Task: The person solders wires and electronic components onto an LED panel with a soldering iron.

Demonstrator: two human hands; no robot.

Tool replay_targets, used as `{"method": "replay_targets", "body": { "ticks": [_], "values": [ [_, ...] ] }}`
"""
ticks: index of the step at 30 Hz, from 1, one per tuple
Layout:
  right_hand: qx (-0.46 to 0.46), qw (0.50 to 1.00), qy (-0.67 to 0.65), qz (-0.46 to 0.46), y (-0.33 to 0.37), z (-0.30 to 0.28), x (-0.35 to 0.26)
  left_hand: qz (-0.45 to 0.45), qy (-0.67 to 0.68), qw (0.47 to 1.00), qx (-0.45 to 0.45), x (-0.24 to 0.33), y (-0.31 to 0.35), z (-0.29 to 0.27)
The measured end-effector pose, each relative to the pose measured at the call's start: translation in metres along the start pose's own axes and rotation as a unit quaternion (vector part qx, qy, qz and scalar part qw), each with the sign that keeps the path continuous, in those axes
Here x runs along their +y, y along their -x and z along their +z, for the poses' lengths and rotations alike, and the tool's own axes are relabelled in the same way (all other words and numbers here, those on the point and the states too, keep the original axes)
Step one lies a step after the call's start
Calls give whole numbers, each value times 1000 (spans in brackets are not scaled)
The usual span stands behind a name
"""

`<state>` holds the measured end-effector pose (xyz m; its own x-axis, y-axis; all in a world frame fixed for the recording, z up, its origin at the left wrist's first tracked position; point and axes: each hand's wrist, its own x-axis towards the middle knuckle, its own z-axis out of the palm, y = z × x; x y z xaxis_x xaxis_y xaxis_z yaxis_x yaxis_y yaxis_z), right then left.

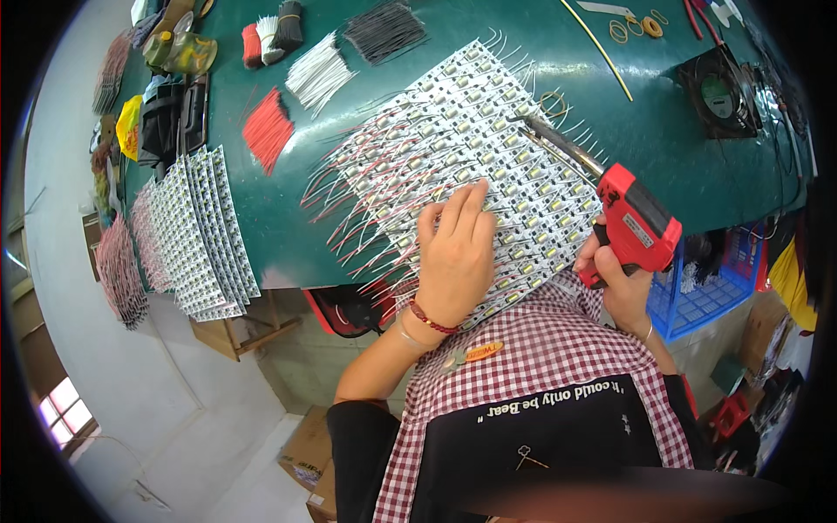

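A white panel of small circuit boards (523,205) lies tilted across the table's near edge. Red and white wires stick out along its left side, and pale wires along its far and right sides. Over the panel's middle, my left hand (458,248) rests palm down with its fingers stretched onto the boards; its thumb is mostly hidden. My right hand (617,283) grips the handle of a red and black soldering gun (636,222) at the panel's right. The gun's long metal nozzle points up and left, its tip just over the boards near the far right side.
Bundles of red wires (268,129), white wires (320,73) and black wires (385,30) lie on the green table (514,19). Stacked wired panels (196,235) overhang its left edge. A black fan (718,91) stands far right, above a blue crate (711,283).
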<state>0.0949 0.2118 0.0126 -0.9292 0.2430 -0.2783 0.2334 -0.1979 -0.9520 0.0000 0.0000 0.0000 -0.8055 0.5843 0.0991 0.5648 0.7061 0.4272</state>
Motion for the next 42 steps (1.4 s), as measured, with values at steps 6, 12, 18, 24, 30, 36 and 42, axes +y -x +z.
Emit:
{"method": "replay_targets", "body": {
  "ticks": [6,12,18,24,30,36,42],
  "values": [
    [0,1000,-23,-1,2,-3,6,44,-59,997,35,0,2,0],
    [-16,1000,-21,-12,5,-11,8,41,-27,998,42,-3,-3,-22],
    [-15,999,-38,-9,9,-15,11,138,-66,988,-10,-15,-16,-17],
    [-11,999,-49,-1,13,-17,17,132,-60,989,-23,-27,-8,-27],
    [-47,998,-44,-20,12,-21,20,102,24,992,66,-32,-18,-31],
    [-51,998,-36,32,18,-23,20,155,4,984,91,-49,-34,-14],
    [-53,996,-1,71,26,-26,31,168,-17,982,81,-47,-35,-4]
  ]
}}
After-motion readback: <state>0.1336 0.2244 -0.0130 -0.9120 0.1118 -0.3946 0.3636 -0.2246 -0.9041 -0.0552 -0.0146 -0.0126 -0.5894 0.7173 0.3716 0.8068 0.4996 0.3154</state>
